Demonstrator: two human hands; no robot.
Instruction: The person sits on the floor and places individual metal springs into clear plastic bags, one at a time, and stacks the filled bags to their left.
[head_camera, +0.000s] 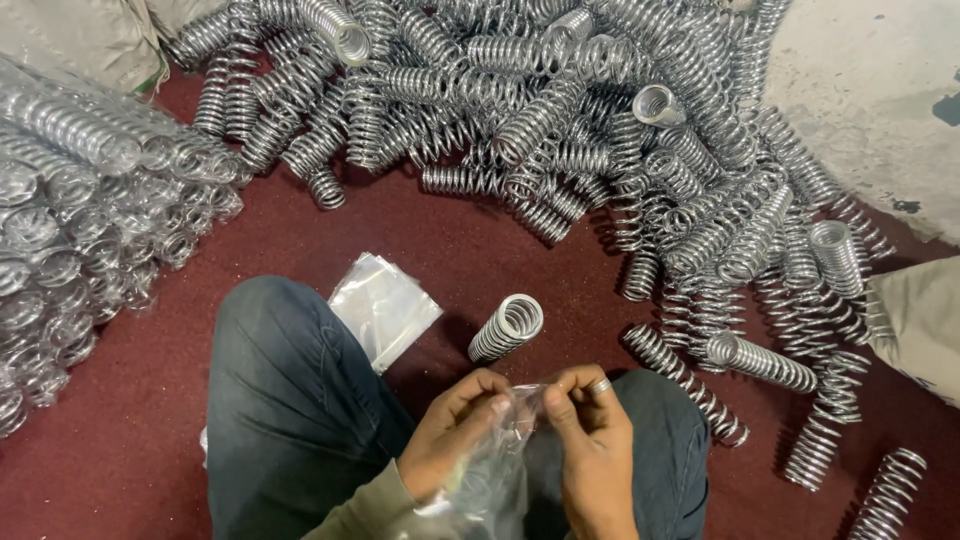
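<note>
Ahead of our hands and spreading off to the right, the loose heap of chrome coil springs (600, 130) is the biggest hazard we can judge: the coils lie crossed and hooked through one another, so a spring pulled from it could drag neighbours along or set part of the heap rolling toward our knees. To the far left of our left hand, the stack of springs already sealed in clear bags (80, 220) leans in slippery layers, and a nudge from an elbow or leg could make it slide onto the dark red floor (120, 440). Just beyond our left knee lies a small pile of empty clear bags (382, 305), light enough to scatter with a careless sweep. Directly ahead of our fingers, a single spring (507, 327) rests tilted on the floor, well apart from the heap and within easy reach; being round, it might roll if bumped. Between both hands we hold a thin clear plastic bag (500, 470), and its film is the likeliest thing to fail: it could tear under a hard pull or cling shut. Our left hand (452, 430) is curled, thumb and fingertips pinching the bag's upper edge; our right hand (592, 440), with a ring on one finger, pinches the same edge opposite it, both held close above our lap.
</note>
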